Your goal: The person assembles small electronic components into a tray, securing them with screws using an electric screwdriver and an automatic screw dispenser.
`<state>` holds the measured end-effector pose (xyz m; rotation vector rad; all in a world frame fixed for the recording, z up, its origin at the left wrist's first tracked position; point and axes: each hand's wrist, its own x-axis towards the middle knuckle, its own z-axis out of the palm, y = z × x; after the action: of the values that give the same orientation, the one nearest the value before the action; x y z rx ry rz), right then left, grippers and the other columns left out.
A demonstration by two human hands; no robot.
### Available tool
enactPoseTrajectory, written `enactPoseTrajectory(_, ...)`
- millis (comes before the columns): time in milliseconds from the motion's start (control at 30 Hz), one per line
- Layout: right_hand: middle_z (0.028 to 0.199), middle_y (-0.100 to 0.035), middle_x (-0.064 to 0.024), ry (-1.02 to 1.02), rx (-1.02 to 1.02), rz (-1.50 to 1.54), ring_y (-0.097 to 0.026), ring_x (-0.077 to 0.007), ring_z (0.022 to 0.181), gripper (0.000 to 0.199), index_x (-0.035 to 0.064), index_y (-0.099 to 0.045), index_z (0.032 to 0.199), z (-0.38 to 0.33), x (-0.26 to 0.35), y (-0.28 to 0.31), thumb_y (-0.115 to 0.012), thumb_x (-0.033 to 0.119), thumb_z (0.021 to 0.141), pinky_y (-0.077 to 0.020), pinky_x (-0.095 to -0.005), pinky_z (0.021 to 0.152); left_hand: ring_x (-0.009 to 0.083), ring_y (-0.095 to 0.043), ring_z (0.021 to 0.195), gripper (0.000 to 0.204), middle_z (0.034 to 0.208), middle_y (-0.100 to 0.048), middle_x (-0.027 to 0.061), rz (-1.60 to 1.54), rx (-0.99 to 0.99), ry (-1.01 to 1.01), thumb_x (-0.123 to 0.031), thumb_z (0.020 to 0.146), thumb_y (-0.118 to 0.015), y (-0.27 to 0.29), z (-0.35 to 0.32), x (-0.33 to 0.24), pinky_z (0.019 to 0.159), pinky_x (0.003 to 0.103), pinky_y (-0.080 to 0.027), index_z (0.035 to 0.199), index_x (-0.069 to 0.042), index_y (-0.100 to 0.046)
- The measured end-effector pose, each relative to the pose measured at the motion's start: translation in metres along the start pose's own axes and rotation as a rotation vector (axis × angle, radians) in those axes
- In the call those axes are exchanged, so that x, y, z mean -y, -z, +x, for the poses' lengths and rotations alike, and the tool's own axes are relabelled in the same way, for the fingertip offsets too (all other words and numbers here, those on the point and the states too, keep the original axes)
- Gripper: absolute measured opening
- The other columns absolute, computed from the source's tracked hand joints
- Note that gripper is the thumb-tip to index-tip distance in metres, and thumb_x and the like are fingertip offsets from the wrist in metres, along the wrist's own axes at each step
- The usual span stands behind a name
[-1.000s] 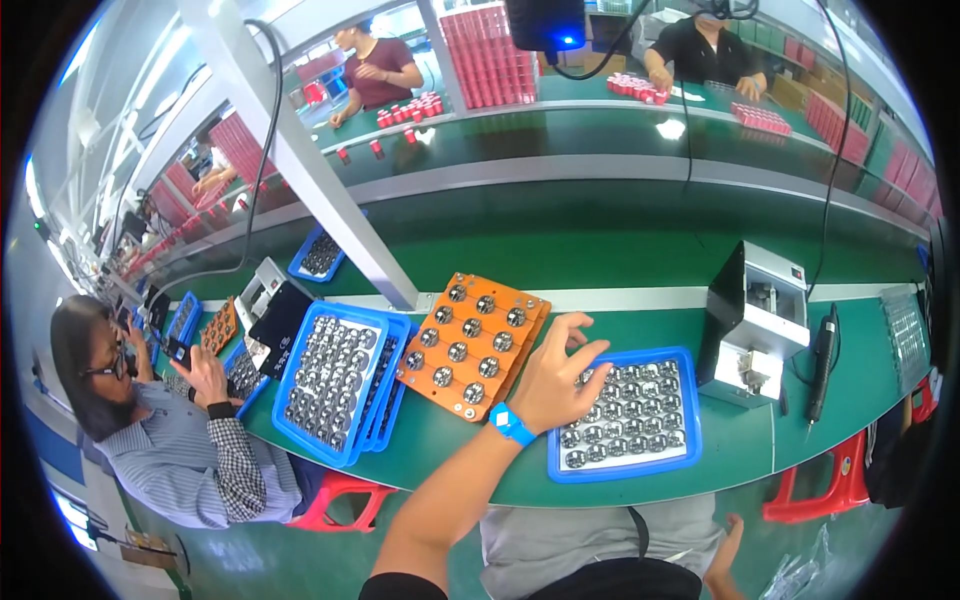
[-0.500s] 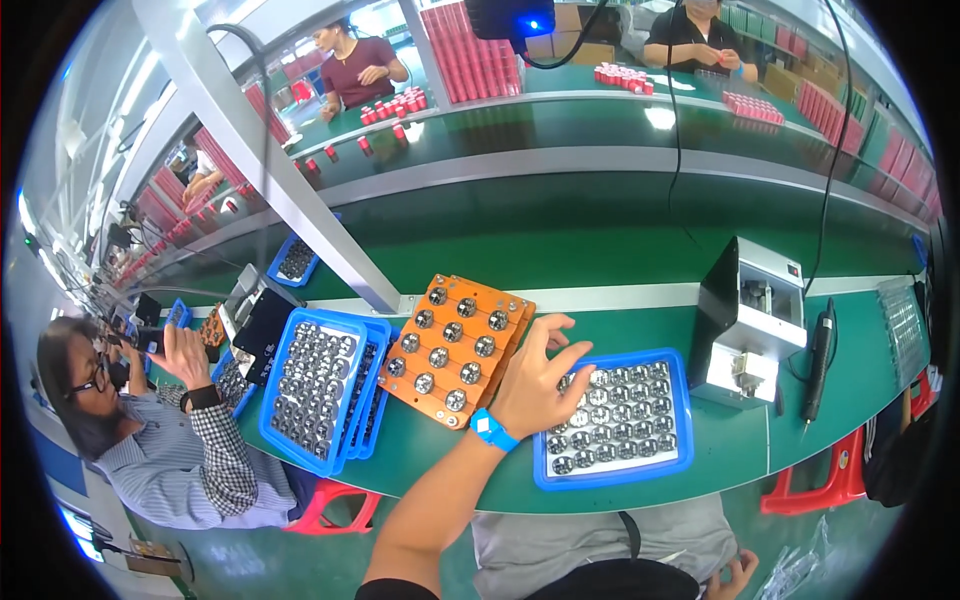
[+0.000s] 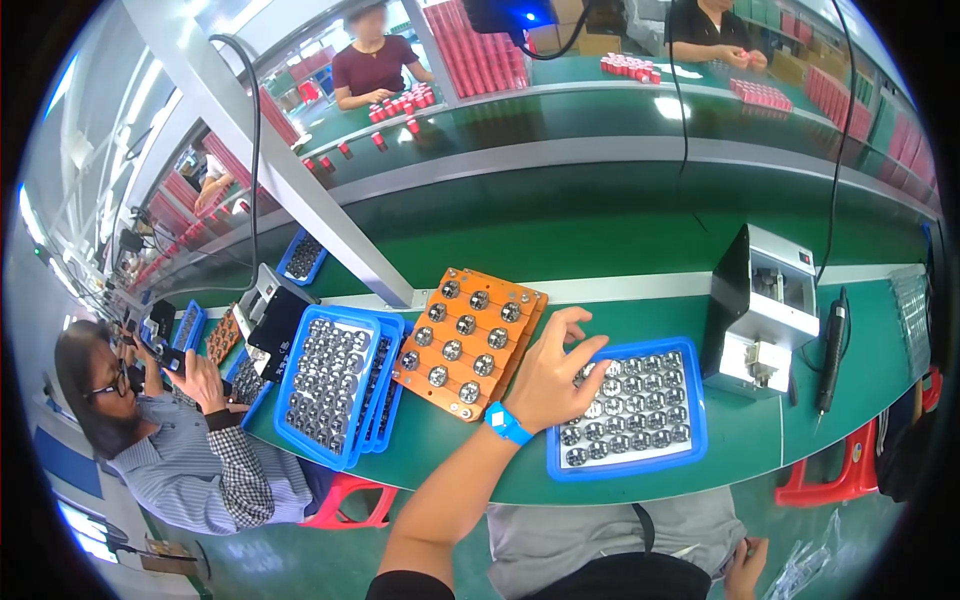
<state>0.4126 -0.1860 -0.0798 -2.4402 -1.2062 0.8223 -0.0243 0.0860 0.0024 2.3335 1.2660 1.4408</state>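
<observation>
My left hand, a blue band on its wrist, hovers over the left edge of a blue tray. Its fingers are apart, with thumb and forefinger over the upper left of several round, dark-and-silver metallic parts lying in rows on a white liner. I see nothing held in it. Just left of this hand lies an orange fixture plate, round parts seated in its holes, apparently on a second plate. My right hand is low at the lower edge, beside the grey cloth over my lap; its fingers are partly hidden.
Stacked blue trays of parts stand left of the fixture. To the right are a black-and-silver bench machine, a corded black pen-shaped tool and clear plastic trays. A co-worker sits at left; others work across the bench.
The whole view has shifted, so the bench things sit farther right in it. My left hand stays over the tray's left side, fingers still apart. The co-worker at left has lowered a raised hand slightly.
</observation>
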Motion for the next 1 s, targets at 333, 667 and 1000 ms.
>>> enactPoseTrajectory(333, 0.093, -0.059, -0.0081, 0.125, 0.253, 0.251, -0.057, -0.0162, 0.084, 0.020, 0.0035, -0.058, 0.114, -0.063, -0.039, -0.001, -0.051, 0.019, 0.103, -0.0499, -0.0310, 0.077, 0.0276, -0.061, 0.088, 0.026, 0.120, -0.052, 0.0176, 0.022, 0.023, -0.003, -0.009, 0.078, -0.075, 0.006, -0.001, -0.001, 0.071, 0.036, -0.054, 0.101, 0.000, -0.068)
enactPoseTrajectory(667, 0.098, -0.066, -0.0069, -0.506, 0.605, 0.696, -0.066, -0.0201, 0.085, 0.051, 0.0081, -0.042, 0.144, 0.031, -0.154, -0.025, -0.060, 0.019, 0.098, -0.0547, -0.0350, 0.073, 0.0281, -0.060, 0.088, 0.025, 0.119, -0.051, 0.0181, 0.004, 0.031, -0.015, -0.009, 0.079, -0.074, 0.002, -0.002, 0.004, 0.068, 0.037, -0.054, 0.100, 0.002, -0.067)
enactPoseTrajectory(1000, 0.095, -0.066, -0.0065, -0.345, 0.891, 0.321, -0.065, -0.0197, 0.071, 0.057, 0.0080, -0.040, 0.145, 0.021, -0.109, 0.045, -0.066, 0.018, 0.095, -0.0555, -0.0296, 0.063, 0.0255, -0.062, 0.088, 0.024, 0.119, -0.052, 0.0164, 0.016, 0.055, 0.036, -0.009, 0.079, -0.076, 0.001, -0.002, 0.004, 0.071, 0.035, -0.055, 0.100, 0.000, -0.069)
